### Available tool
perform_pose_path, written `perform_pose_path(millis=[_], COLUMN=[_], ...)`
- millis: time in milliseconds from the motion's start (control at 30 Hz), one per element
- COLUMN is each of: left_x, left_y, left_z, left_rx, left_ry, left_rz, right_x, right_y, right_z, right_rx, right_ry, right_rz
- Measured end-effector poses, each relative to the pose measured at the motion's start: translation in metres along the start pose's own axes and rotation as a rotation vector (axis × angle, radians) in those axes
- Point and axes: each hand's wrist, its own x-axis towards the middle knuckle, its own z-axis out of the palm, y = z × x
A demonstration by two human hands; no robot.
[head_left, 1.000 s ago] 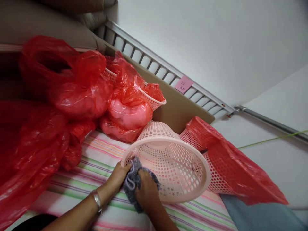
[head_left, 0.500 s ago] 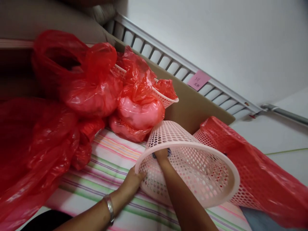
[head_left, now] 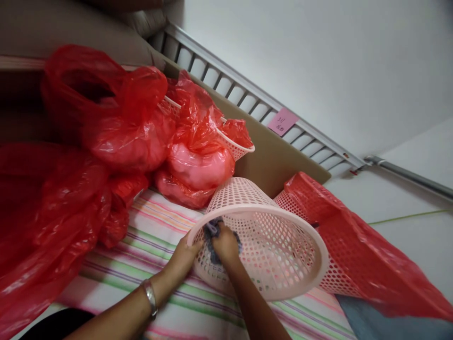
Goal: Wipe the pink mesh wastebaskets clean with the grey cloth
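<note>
So yeah, the pink mesh basket (head_left: 244, 208) is on its side, lower middle of frame. Left hand (head_left: 184, 257) has fingers hooked on the rim; right hand's (head_left: 227, 243) inside, fingers bunched round a gray cloth (head_left: 214, 255). Red bags (head_left: 129, 141) crowd the left.

Clock centred on the basket (head_left: 276, 250), which was pale pink with a hole pattern. Cloth (head_left: 213, 256) toward 9 looked grey-blue with lilac, though partly hidden. Sheet (head_left: 145, 250) at 9 was white, striped green, pink, purple, orange. Bags (head_left: 123, 137) at 10 were red; wrap (head_left: 371, 264) at 3, also red. Note (head_left: 283, 122) at 12 was pink; board (head_left: 262, 163) below it, tan.
</note>
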Motion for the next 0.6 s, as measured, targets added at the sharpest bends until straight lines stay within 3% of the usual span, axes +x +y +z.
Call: perform_pose_path(millis=[167, 267, 367, 533, 600], left_x=[-0.005, -0.005, -0.002, -0.002, -0.004], left_y=[0.003, 0.001, -0.003, -0.004, -0.005], left_z=[0.003, 0.004, 0.005, 0.006, 0.007], left_rx=[-0.001, 0.023, 0.005, -0.039, -0.019], left_ry=[0.000, -0.043, -0.054, -0.082, -0.073], left_rz=[-0.010, -0.008, 0.020, -0.009, -0.038], right_x=[-0.079, -0.088, -0.061, 0.025, 0.057], right_y=[-0.006, -0.002, 0.004, 0.012, 0.015], right_z=[-0.001, -0.003, -0.003, 0.005, 0.008], right_rx=[0.046, 0.060, 0.070, -0.058, -0.054], right_ry=[-0.052, -0.076, -0.015, 0.096, 0.107], right_rz=[-0.092, -0.113, -0.102, 0.054, 0.044])
